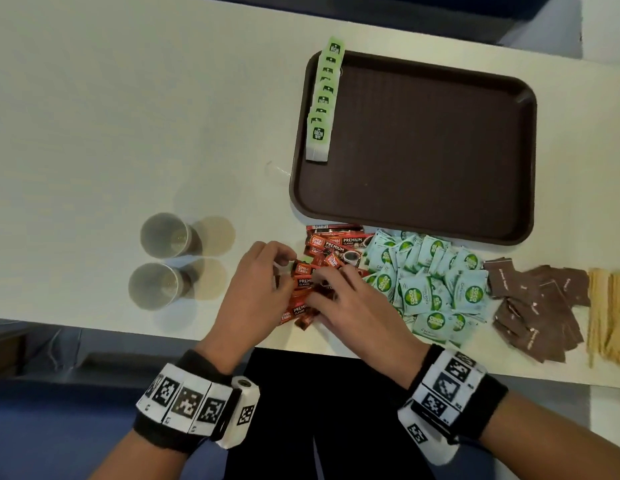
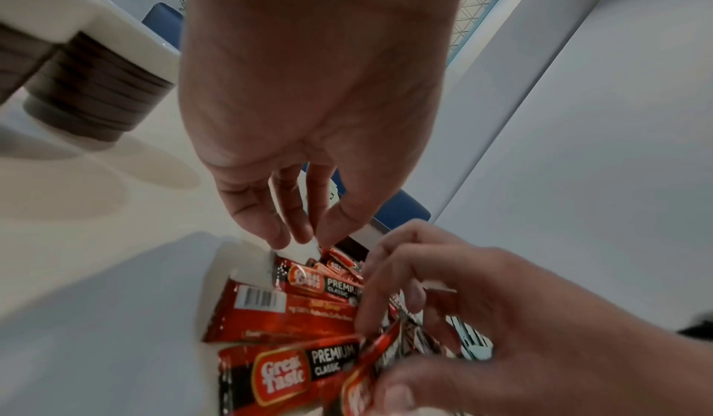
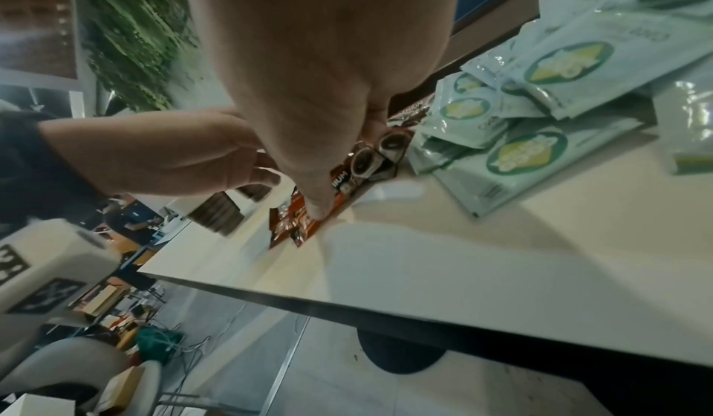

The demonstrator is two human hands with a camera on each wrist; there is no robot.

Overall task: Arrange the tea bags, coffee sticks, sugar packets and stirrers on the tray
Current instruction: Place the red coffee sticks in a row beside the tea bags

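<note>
A heap of red coffee sticks (image 1: 333, 245) lies on the white table just below the brown tray's (image 1: 423, 150) near left corner. Both hands work in this heap. My left hand (image 1: 284, 263) pinches the pale end of one stick (image 2: 297, 252) between thumb and fingertips. My right hand (image 1: 327, 287) curls its fingers round several sticks (image 2: 385, 346), and its thumb presses on the sticks (image 3: 293, 227). A row of green tea bags (image 1: 322, 105) overlaps along the tray's left edge. Pale green sugar packets (image 1: 433, 282) are heaped right of the sticks.
Brown sugar packets (image 1: 537, 306) and a bundle of wooden stirrers (image 1: 610, 313) lie at the far right. Two paper cups (image 1: 165, 235) (image 1: 152, 285) stand left of my hands. The table's near edge (image 1: 128, 327) runs just behind my wrists.
</note>
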